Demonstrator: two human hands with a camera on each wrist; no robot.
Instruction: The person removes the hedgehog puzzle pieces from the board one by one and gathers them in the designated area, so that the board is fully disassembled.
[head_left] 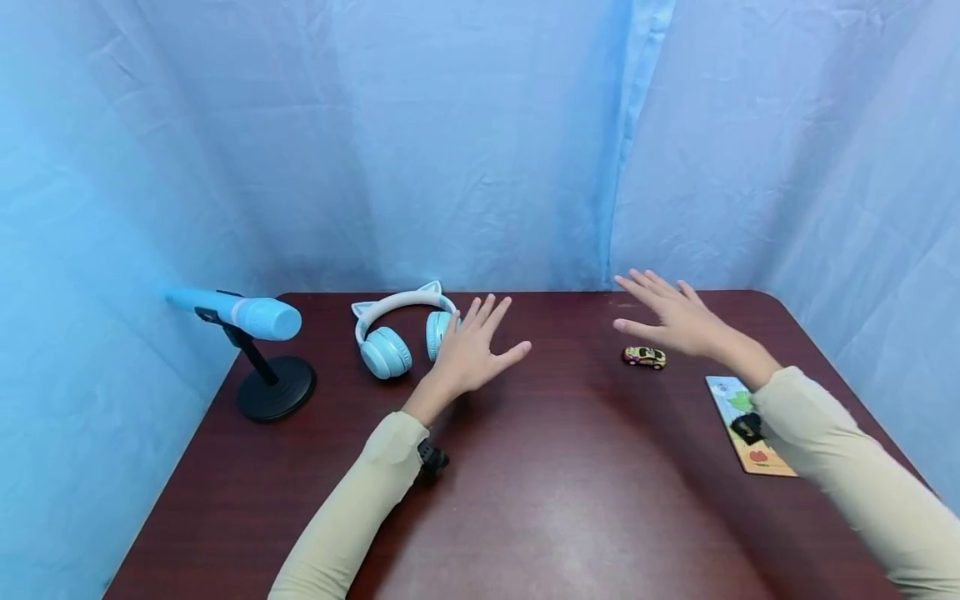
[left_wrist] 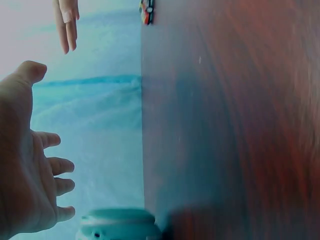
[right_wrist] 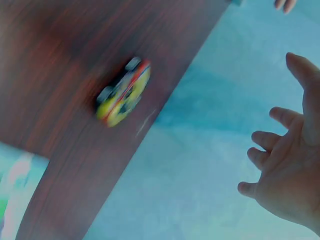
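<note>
My left hand (head_left: 471, 350) hovers over the table with its fingers spread, holding nothing. Just behind and left of it lie light-blue headphones (head_left: 387, 352) with cat ears; the hand partly covers their right ear cup. To the right, my right hand (head_left: 671, 321) is also raised with spread fingers and nothing in it. Close below that hand stands a small yellow toy car (head_left: 644, 357), which looks blurred in the right wrist view. A colourful picture board (head_left: 738, 421) lies near the right edge, partly hidden under the right forearm.
On the left a blue microphone (head_left: 262, 317) rests tilted in a stand with a round black base (head_left: 277, 388). The dark wooden table (head_left: 570, 500) is enclosed by blue curtains (head_left: 480, 150) at the back and both sides.
</note>
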